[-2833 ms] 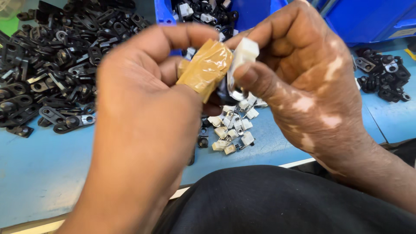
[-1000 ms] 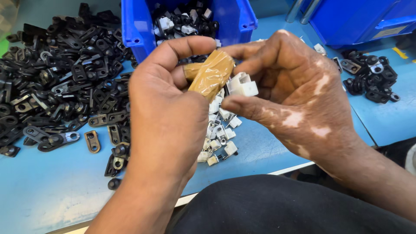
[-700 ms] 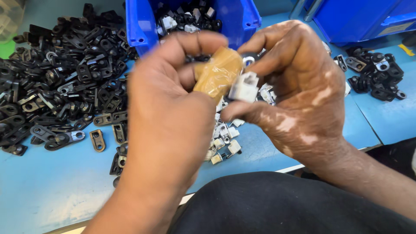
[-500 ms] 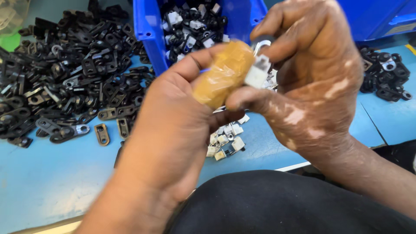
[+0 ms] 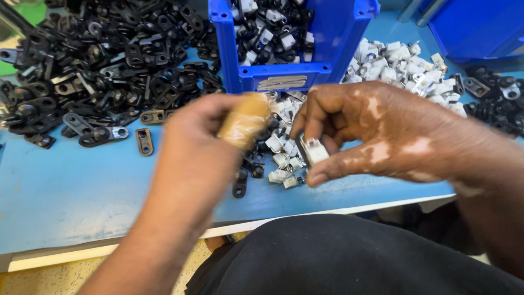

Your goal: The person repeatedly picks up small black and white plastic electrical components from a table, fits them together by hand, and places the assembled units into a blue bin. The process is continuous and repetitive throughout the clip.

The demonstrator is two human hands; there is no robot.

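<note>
**One white clip pinched over the blue table**

While the right hand (image 5: 376, 136) pinches one small white clip (image 5: 315, 151) between thumb and fingers, the left hand (image 5: 202, 147) is curled, its thumb wrapped in tan tape (image 5: 244, 120). Both hover just above a little heap of white pieces (image 5: 281, 158) on the blue table (image 5: 82, 191). One blue bin (image 5: 295, 38) stands behind. Black parts (image 5: 98, 65) crowd the left; the near edge has bare room.

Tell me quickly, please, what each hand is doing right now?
Left hand: closed, with a tan taped thumb; nothing can be seen in its grip.
Right hand: pinching a small white plastic part between thumb and fingers.
</note>
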